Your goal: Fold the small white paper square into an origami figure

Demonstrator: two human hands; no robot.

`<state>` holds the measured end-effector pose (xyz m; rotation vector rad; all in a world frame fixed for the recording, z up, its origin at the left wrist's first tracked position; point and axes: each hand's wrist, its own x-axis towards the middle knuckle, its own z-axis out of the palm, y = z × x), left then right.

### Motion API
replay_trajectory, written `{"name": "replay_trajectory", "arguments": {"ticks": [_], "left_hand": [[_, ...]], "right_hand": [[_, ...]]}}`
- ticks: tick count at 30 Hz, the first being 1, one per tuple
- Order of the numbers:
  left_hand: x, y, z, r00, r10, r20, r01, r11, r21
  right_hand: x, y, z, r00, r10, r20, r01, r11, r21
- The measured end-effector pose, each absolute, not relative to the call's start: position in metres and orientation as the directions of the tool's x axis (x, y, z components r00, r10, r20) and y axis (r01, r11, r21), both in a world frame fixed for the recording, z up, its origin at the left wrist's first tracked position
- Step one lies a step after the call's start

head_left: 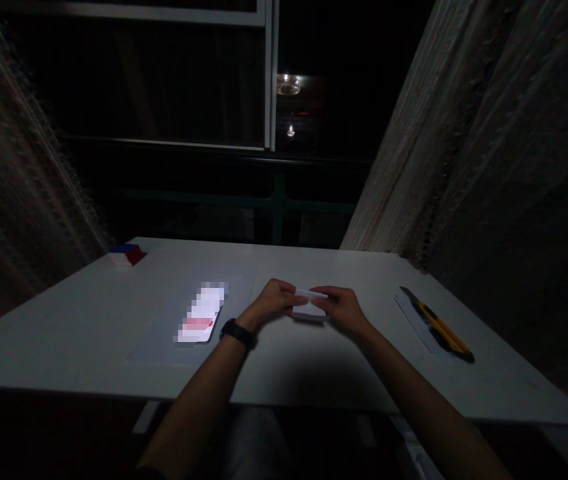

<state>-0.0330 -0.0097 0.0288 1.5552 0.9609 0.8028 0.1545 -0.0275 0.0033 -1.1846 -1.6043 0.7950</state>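
Between my two hands, above the middle of a white table [284, 380], is a small folded piece of white paper [309, 311]. My left hand [275, 298] pinches its left side, thumb on the near face. On the right side my right hand [340, 305] grips it, with the thumb pointing inward. Both thumbs almost meet at the paper's middle. Fingers behind the paper are partly hidden. A dark watch [238, 333] is on my left wrist.
A lit phone [199, 313] lies on a pale sheet [151, 350] to the left. At the back left sits a coloured block [127, 255]. A yellow and black utility knife [439, 325] rests over white paper [414, 321] at right. Curtains [389, 160] flank the dark window [164, 83].
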Motion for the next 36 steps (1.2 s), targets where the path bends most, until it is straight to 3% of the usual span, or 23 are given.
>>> {"name": "replay_trajectory", "arguments": {"ticks": [23,36], "left_hand": [[-0.0340,-0.0040,0.0229,0.414,0.908,0.064,0.214,-0.166,0.963],[-0.0326,-0.0016,0.0208,0.368,0.928,0.058,0.170,-0.129,0.977]], "right_hand": [[0.1535,-0.0257,0.0025,-0.082,0.945,0.317,0.324,0.326,-0.888],[0.1538,-0.0244,0.0040,-0.114,0.978,0.174,0.139,0.189,-0.972]]}}
